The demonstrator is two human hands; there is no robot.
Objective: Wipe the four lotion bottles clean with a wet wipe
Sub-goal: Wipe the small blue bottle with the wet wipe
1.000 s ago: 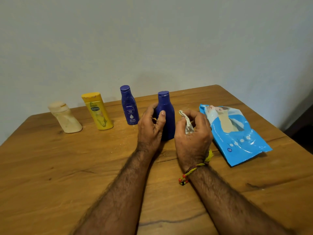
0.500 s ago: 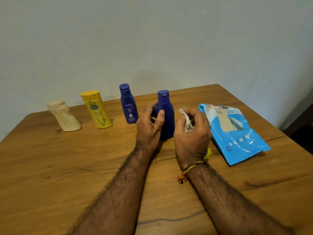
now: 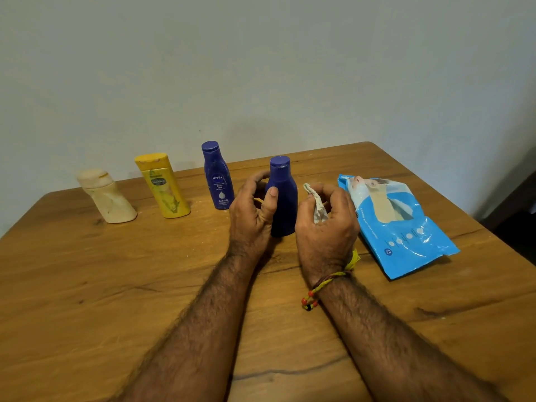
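The step in hand looks like the wiping of the plain blue bottle (image 3: 282,198), the rightmost of the four lotion bottles, which stands upright on the worktop (image 3: 87,285). The left hand (image 3: 255,210) grips this bottle from its left side, thumb laid up the front and fingers curled round behind. The right hand (image 3: 326,219) sits just beside the bottle on its right, fingers and thumb closed on a crumpled wet wipe (image 3: 317,206) that pokes up above them; whether the wipe touches the bottle cannot be told. Both forearms reach forward low over the worktop, wrists close together. To the left of the held bottle stand the Nivea bottle (image 3: 217,177), then the yellow bottle (image 3: 162,187), then the cream bottle (image 3: 106,198), which leans, all apart from one another. To the right of the held bottle lies the blue wipe packet (image 3: 400,227), flat, near the right hand. The next move likely calls for pressing the wipe against the bottle's side while the left hand steadies or turns it, so that the whole surface and cap get covered.
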